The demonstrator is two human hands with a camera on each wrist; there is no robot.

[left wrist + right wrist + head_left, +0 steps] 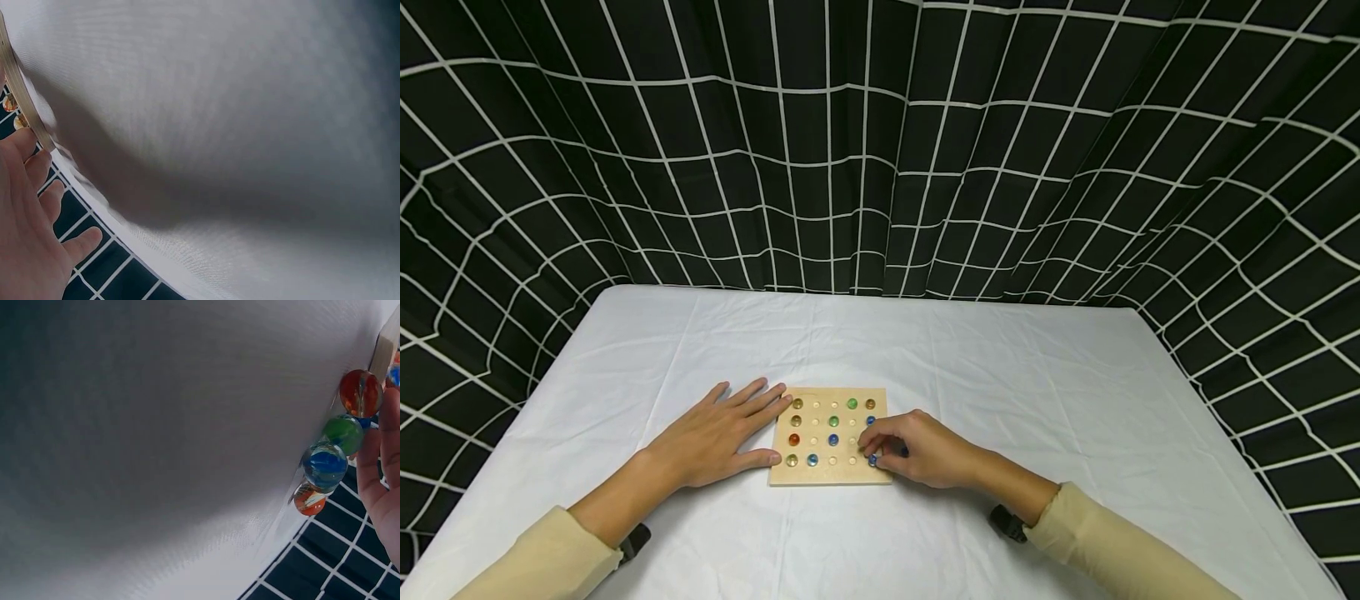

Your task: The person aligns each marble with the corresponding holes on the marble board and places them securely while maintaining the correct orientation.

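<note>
A pale wooden board (842,477) with rows of shallow holes lies on the white cloth, glass marbles sitting in several of them. My left hand (711,437) rests spread along the board's left edge, fingertips at the upper corner and thumb at the lower one. Over the right edge my right hand (925,450) is bent down, thumb and index finger pinching a blue marble (872,460) at the board's lower right corner. Beside that hand, in the right wrist view, a red marble (360,394), a green marble (343,434), a blue-streaked marble (325,467) and an orange marble (310,500) lie on the cloth.
White cloth (1000,367) with light creases covers the table. A black curtain with white grid lines (880,150) hangs behind and along both sides. In the board sit an orange-red marble (793,439), a green marble (833,422) and amber ones, among others.
</note>
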